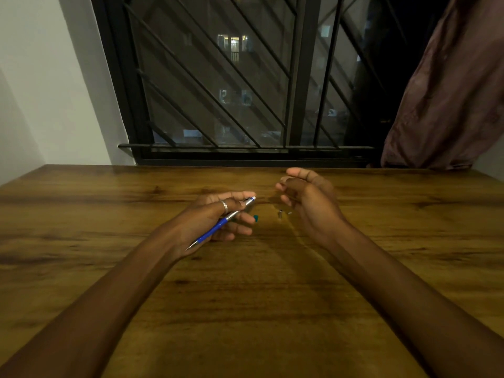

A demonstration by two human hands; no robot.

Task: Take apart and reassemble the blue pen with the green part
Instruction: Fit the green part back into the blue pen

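Nearest, the left hand [218, 219] grips the blue pen [221, 223] above the desk [81, 214] middle, tip toward the person. Just beyond lie the green part [255, 217] and two small metal pieces [283, 213], too small to identify. The right hand [305, 197] hovers loosely curled, apparently empty. Reassembly likely wants the barrel steadied while each piece goes in singly

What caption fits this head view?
Left hand holds blue pen; right hand hovers above green part on table.
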